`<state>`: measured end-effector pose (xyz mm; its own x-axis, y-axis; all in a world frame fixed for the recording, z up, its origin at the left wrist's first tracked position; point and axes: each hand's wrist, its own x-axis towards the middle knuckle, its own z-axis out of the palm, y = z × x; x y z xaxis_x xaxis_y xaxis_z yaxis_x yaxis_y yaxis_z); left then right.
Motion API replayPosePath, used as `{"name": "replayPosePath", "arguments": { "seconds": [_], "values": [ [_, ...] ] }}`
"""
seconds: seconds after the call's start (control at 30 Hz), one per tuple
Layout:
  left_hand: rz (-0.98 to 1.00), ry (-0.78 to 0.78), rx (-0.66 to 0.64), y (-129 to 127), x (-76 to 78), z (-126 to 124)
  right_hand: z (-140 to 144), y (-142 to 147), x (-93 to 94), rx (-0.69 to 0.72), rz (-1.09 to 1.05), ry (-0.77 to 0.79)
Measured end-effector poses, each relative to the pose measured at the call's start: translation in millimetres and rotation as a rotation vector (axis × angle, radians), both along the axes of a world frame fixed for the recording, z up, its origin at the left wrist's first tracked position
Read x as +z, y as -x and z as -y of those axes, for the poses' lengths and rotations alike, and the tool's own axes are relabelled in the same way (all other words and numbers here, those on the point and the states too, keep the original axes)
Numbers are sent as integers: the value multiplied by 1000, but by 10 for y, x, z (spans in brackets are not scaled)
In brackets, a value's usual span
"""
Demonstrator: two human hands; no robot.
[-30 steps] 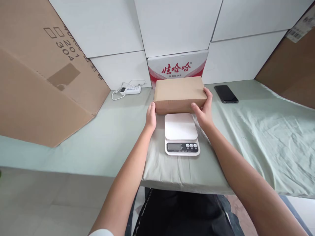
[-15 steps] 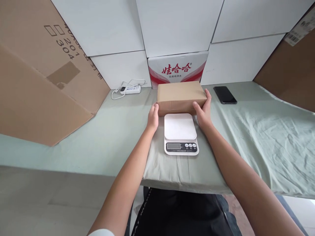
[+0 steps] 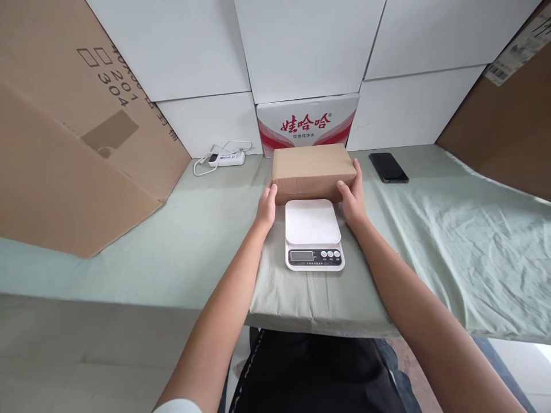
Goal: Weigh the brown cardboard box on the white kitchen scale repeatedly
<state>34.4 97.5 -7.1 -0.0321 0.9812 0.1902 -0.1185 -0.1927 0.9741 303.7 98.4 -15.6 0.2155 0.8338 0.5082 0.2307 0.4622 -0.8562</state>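
Now both hands' fingers clamped on brown box ends, behind scale.

One small brown box, one white scale, one black phone, one power strip, one red-printed carton, two hands.

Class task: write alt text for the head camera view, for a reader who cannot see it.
Two bare hands, left hand and right hand, grip the ends of a brown cardboard box just behind a white kitchen scale on a green-covered table; a black phone lies to the right.
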Motion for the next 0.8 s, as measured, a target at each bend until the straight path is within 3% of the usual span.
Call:
{"name": "replayPosePath", "arguments": {
  "seconds": [0.23, 0.43, 0.6, 0.7, 0.8],
  "values": [
    [-37, -151, 38, 17, 221, 187, 177, 66, 258, -5, 51, -123],
    [-90, -249, 41, 80, 392, 611, 468, -121, 430, 23, 125, -190],
    [-145, -277, -53, 210, 345, 1045, 876, -289, 201, -10, 218, -222],
    [-146, -282, -9, 254, 230, 1216, 1061, -223, 22, -77, 242, -273],
    [-163, -298, 41, 260, 138, 1306, 1156, -131, -31, -124, 243, -259]
  ]
}}
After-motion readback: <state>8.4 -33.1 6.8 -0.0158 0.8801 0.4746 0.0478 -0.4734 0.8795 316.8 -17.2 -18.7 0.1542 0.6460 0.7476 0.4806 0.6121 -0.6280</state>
